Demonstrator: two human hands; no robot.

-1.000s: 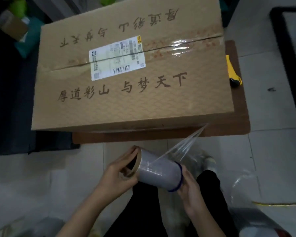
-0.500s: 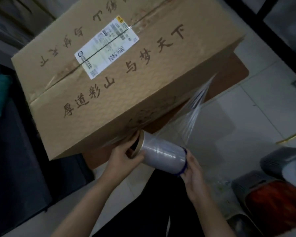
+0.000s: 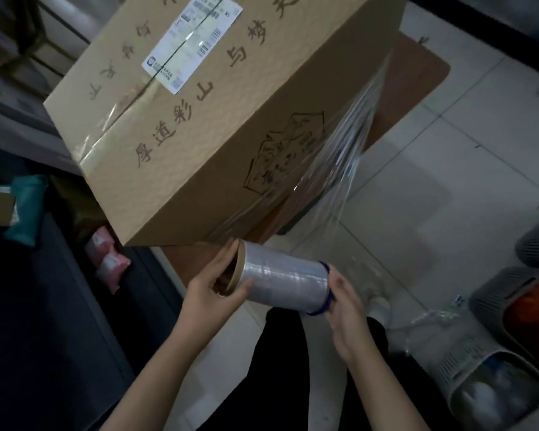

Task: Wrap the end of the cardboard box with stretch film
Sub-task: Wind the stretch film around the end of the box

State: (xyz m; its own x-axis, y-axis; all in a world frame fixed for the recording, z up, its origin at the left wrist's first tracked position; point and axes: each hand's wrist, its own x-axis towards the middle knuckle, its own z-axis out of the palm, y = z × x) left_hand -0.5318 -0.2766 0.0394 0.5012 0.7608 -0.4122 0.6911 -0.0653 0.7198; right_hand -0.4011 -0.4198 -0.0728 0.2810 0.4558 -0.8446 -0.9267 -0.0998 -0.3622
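A large cardboard box [image 3: 218,119] with dark printed characters and a white shipping label lies on a low brown table [image 3: 417,76]. I hold a roll of stretch film [image 3: 285,279] level just below the box's near bottom corner. My left hand [image 3: 213,286] grips its open cardboard core end, fingers inside. My right hand [image 3: 344,301] holds the blue-rimmed end. A sheet of clear film [image 3: 346,163] runs from the roll up to the box's right end and clings to its near side face.
A dark sofa [image 3: 44,306] fills the left, with pink packets [image 3: 108,262] and a teal item [image 3: 27,209] beside it. Grey baskets [image 3: 511,306] and crumpled plastic sit at the right on the white tiled floor [image 3: 448,150]. My dark trousers are below the roll.
My view has swung around the box, so its near side face and right end now show. The roll stays in both hands while the film sheet has lengthened and spread along the box's right end.
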